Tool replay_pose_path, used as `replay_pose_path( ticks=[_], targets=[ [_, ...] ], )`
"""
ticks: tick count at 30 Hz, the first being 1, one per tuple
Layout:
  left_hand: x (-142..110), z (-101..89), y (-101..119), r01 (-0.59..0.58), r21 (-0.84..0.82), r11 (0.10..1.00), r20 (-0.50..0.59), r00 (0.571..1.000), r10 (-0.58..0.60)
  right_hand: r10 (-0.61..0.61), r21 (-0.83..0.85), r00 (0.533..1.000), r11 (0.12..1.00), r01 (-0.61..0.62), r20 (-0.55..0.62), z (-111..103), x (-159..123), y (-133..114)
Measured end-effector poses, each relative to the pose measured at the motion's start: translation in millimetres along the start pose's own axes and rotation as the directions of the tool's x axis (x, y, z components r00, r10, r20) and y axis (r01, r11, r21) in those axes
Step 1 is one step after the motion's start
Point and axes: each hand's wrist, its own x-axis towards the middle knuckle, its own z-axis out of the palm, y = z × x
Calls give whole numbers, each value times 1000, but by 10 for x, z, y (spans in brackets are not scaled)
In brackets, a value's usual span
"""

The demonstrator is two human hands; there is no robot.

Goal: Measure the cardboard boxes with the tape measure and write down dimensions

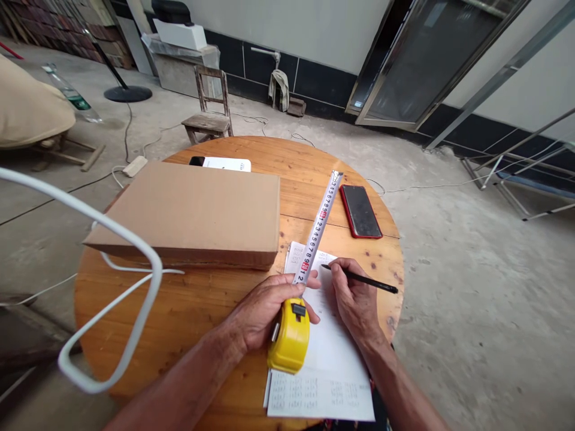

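My left hand (265, 305) grips a yellow tape measure (290, 341), its thumb against the drawn-out blade. The marked metal blade (317, 230) slants up and away over the table, its hooked end beyond the paper. In my right hand (354, 296) is a black pen (371, 279), pinched with its tip at the paper. Sheets of paper (321, 395) with rows of handwritten figures lie under both hands. A closed brown cardboard box (202, 209) rests on the table to the left of the blade.
The round wooden table (179, 323) carries a red-cased phone (362, 211) at right and a white box (227, 163) behind the carton. A white bent tube (155, 281) crosses the left foreground. Beyond stand a small wooden chair (207, 123) and a folding metal rack (507, 173).
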Motion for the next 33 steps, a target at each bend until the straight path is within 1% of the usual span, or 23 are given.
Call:
replay_pose_path(
  ticks=[9, 14, 20, 25, 28, 33],
  targets=[
    [6, 14, -6, 31, -7, 1000, -21, 999, -31, -38, -24, 999, 999, 38, 1, 8, -4, -10],
    [20, 20, 6, 39, -18, 999, -26, 999, -39, -25, -34, 999, 999, 25, 21, 11, -2, -15],
    [4, 27, 2, 16, -38, 999, -32, 999, -17, -24, -49, 999, 998, 25, 33, 8, -2, -15],
    [5, 10, -6, 25, -27, 999, -24, 999, -26, -24, -100, 998, 995, 30, 61, 2, -7, -24],
    [8, -3, -15, 32, -23, 999, -18, 999, -32, -21, -82, 997, 996, 27, 71, -11, -10, -39],
    [7, 17, 0, 26, -41, 999, -33, 999, -27, 11, -20, 999, 1000, -10, 40, -14, -10, -37]
  ],
)
